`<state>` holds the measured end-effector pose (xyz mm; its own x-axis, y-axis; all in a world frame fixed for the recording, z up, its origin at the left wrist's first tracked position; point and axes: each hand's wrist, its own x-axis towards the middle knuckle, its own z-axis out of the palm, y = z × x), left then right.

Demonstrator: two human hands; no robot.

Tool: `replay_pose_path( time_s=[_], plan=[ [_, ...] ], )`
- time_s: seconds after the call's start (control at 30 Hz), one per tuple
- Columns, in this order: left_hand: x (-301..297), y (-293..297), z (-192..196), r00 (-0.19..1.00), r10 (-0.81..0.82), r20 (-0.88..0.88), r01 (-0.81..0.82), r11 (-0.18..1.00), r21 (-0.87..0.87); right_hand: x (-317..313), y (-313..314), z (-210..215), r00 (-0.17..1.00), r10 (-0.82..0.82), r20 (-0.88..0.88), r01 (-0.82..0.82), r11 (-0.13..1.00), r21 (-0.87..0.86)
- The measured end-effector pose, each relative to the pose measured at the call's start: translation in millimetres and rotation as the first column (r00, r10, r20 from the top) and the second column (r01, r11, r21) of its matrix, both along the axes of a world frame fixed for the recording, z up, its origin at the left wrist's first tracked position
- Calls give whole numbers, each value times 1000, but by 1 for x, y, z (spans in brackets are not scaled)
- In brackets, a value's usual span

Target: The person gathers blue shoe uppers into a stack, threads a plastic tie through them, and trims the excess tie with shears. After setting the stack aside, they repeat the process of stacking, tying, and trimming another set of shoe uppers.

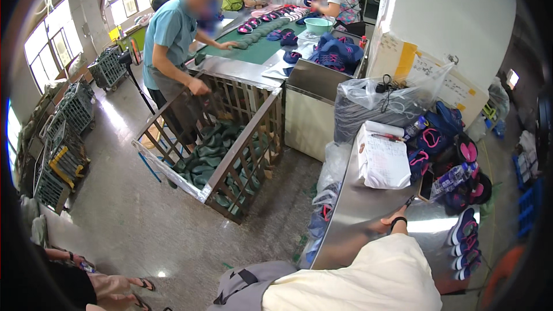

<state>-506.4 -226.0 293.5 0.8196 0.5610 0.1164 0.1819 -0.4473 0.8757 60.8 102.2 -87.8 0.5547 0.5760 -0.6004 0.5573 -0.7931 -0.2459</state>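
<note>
My right hand (396, 217) reaches out over the metal table (360, 233), with a black band at the wrist and a cream sleeve behind it. Its fingers are closed on a small, thin dark tool (409, 200) whose kind I cannot make out. Just beyond it lies a phone (426, 185) with a dark screen, beside a clear plastic bottle (452, 178). A stack of white papers (385, 155) with a pen on top lies farther up the table. Several navy shoes with pink trim (465, 242) are lined up at the right. My left hand is out of view.
A slatted metal cart (224, 181) full of dark green shoe lasts (216, 152) stands left of the table. Behind it a person in a blue shirt (167, 29) works at a green conveyor (259, 46). Plastic-bagged goods (374, 106) sit at the table's far end.
</note>
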Motion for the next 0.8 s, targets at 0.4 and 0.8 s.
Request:
replay_pose_path(
  time_s=[0.4, 0.8],
  plan=[
    [9, 51, -13, 973, 198, -117, -190, 979, 74, 5, -4, 3, 996, -67, 55, 67, 998, -13],
    [24, 118, -42, 937, 301, -176, -272, 947, 168, 58, -31, -51, 999, 23, -45, -12, 972, 235]
  ],
)
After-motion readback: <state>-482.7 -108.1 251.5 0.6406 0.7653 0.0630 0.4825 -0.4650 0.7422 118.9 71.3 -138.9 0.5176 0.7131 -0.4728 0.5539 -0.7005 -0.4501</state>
